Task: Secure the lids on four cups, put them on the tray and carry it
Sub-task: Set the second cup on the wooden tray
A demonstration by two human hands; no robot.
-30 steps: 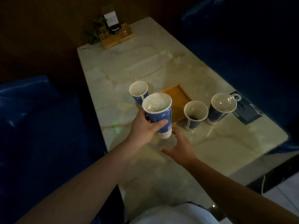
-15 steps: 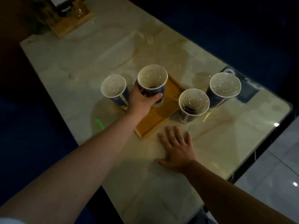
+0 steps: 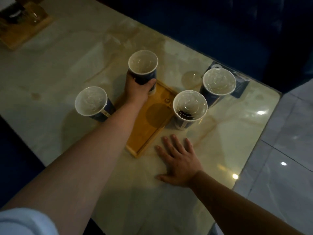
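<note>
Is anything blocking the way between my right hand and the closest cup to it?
Nothing visible does. The right hand lies flat on the marble table, and only bare tabletop separates it from the lidded blue paper cup beside the wooden tray.

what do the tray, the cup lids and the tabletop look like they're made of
Tray: likely wood or bamboo, matte honey-brown with a raised rim. Cup lids: clear thin plastic, since the dark drink shows through. Tabletop: glossy veined marble or a marble-look surface that mirrors the lights.
</note>
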